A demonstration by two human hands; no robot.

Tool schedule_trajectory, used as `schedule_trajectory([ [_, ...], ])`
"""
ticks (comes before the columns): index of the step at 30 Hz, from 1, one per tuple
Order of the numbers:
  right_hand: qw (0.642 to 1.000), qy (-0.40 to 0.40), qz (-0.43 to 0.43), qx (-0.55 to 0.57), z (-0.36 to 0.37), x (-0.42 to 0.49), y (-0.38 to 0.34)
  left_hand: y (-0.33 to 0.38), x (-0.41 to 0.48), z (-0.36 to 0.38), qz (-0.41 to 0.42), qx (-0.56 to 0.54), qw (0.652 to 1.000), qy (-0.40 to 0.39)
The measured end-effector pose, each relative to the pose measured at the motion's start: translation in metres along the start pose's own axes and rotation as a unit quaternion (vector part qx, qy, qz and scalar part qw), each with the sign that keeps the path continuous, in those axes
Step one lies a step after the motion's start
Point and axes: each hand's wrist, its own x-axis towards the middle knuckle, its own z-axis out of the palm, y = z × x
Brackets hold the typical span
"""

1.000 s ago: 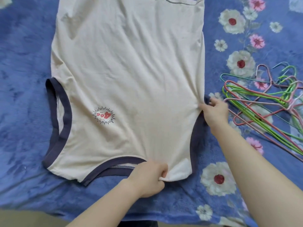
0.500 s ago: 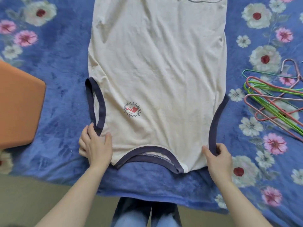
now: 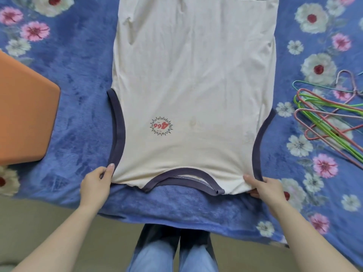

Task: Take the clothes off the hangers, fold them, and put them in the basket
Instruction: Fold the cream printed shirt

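Hands (image 3: 95, 185) (image 3: 269, 189) pinch cream navy-trimmed tank top (image 3: 194, 75) flat on plush blanket (image 3: 82, 79).

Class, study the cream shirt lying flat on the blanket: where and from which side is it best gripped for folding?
Probably pinch the shirt at its two shoulder corners, coming from the near edge, where the left hand and right hand hold it. It lies flat with the neckline nearest, so those narrow corners should lift evenly.

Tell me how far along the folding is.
Done: the cream tank top is off its hanger, spread flat on the blue blanket, empty hangers lying beside it. In hand: left hand and right hand pinch its shoulder straps. Left: folding it and stowing it away.
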Motion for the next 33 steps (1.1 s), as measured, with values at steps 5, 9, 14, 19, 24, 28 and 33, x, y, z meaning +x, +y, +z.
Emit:
schedule_trajectory([
  [5,0.997,-0.018,0.045,0.054,0.007,-0.005,0.012,0.002,0.0,0.005,-0.001,-0.036,0.999,-0.009],
  [9,0.992,0.063,0.063,0.087,0.007,-0.014,0.018,-0.015,-0.018,0.005,-0.052,-0.075,0.996,0.021],
  [14,0.965,0.071,0.091,0.234,0.023,-0.025,0.032,-0.014,-0.032,0.019,-0.181,-0.263,0.946,0.059],
  [19,0.948,0.031,0.141,0.285,0.034,-0.027,0.031,0.01,-0.032,0.032,-0.304,-0.439,0.845,-0.002],
  [24,0.98,0.057,0.149,0.118,0.019,-0.036,0.027,-0.001,-0.041,0.03,-0.323,-0.385,0.865,0.011],
  [28,0.985,0.074,0.157,0.005,0.01,-0.047,0.023,-0.001,-0.053,0.022,-0.353,-0.355,0.866,-0.001],
  [33,0.982,0.095,0.157,0.044,0.012,-0.046,-0.017,0.034,-0.023,0.004,-0.364,-0.371,0.854,-0.012],
])
